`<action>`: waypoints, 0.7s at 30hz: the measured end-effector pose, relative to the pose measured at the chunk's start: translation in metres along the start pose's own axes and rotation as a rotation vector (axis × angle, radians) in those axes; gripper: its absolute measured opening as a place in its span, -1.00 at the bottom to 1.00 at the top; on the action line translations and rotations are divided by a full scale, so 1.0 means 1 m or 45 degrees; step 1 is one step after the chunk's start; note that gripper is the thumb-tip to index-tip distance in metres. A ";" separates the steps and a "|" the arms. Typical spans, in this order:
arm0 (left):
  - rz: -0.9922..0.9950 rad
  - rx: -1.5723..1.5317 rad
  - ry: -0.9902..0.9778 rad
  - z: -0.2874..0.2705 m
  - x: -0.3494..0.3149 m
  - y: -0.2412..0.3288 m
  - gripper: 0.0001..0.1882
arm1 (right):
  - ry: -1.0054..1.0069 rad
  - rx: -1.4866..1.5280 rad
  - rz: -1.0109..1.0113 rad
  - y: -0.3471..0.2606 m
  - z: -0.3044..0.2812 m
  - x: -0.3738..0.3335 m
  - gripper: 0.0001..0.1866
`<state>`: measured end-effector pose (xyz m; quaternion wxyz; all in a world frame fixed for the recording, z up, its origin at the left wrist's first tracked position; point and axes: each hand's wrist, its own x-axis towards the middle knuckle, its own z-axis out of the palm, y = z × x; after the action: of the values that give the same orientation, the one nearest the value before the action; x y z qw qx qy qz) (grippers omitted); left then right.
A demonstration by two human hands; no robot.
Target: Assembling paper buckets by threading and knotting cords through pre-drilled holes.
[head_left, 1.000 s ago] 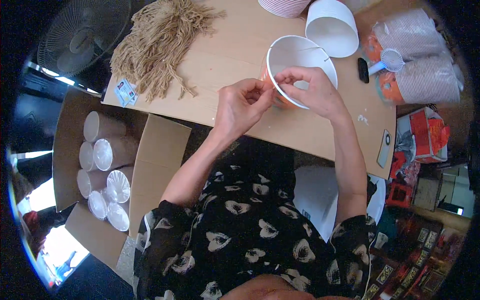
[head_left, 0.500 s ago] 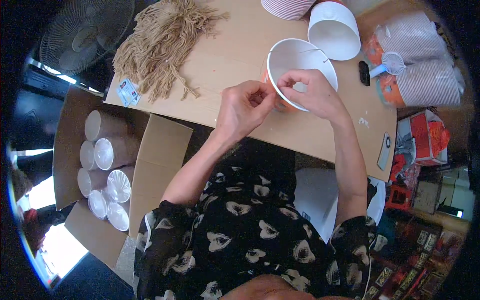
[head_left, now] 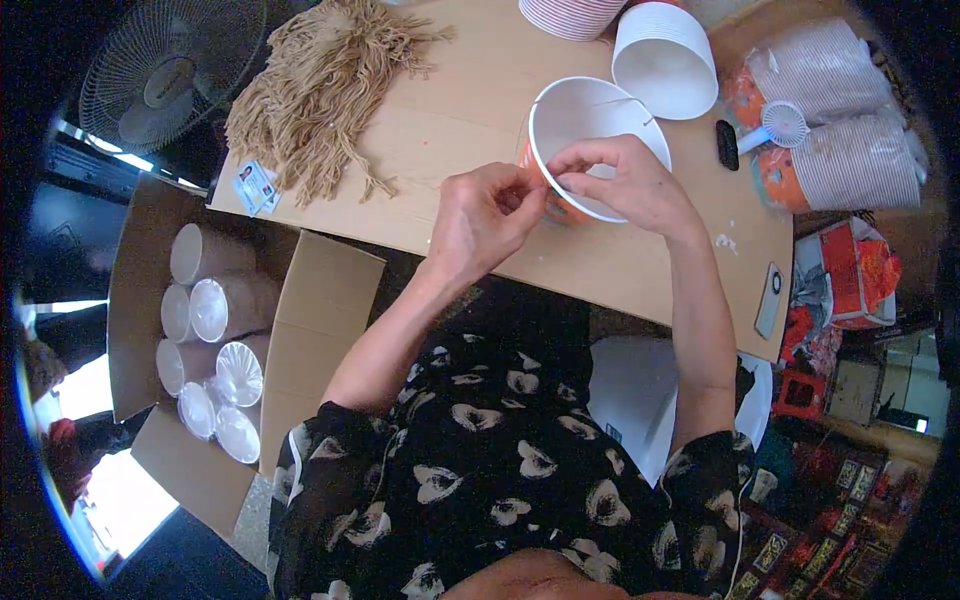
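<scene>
A paper bucket (head_left: 600,115), white inside and orange outside, tilts toward me at the table's front edge. A thin cord (head_left: 622,100) runs inside its far rim, and a small dark bit shows at the rim's left. My left hand (head_left: 487,212) is closed in a pinch against the outside of the near-left rim. Inside the opening, my right hand (head_left: 632,190) reaches to the same spot, thumb and forefinger curled together at the wall. Whatever is between the fingertips of either hand is too small or hidden to make out.
Tan cords (head_left: 325,95) lie heaped at the table's left beside small cards (head_left: 256,188). More white buckets (head_left: 665,62) stand behind; bagged bucket stacks (head_left: 850,170), a small handheld fan (head_left: 785,125) and a phone (head_left: 769,300) are right. A carton (head_left: 325,300) of wrapped cup stacks stands left.
The right hand's fingers have shifted slightly at the rim, the forefinger straighter. The left hand and bucket have barely moved.
</scene>
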<state>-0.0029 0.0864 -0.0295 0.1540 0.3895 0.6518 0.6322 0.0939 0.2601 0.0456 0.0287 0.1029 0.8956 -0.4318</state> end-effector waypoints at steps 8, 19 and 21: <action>0.042 0.016 -0.038 -0.007 -0.008 -0.001 -0.87 | 0.344 -0.015 0.056 -0.016 0.006 -0.015 -0.78; 0.111 -0.220 -0.207 -0.020 -0.019 0.024 -0.90 | 0.468 -0.537 -0.443 -0.045 0.035 -0.052 -0.78; 0.103 -0.239 -0.206 -0.018 -0.021 0.025 -0.90 | 0.487 -0.559 -0.433 -0.042 0.038 -0.055 -0.81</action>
<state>0.0061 0.0561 -0.0098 0.2161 0.4493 0.5590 0.6626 0.1374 0.1963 0.0619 -0.1908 0.0224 0.9607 -0.2002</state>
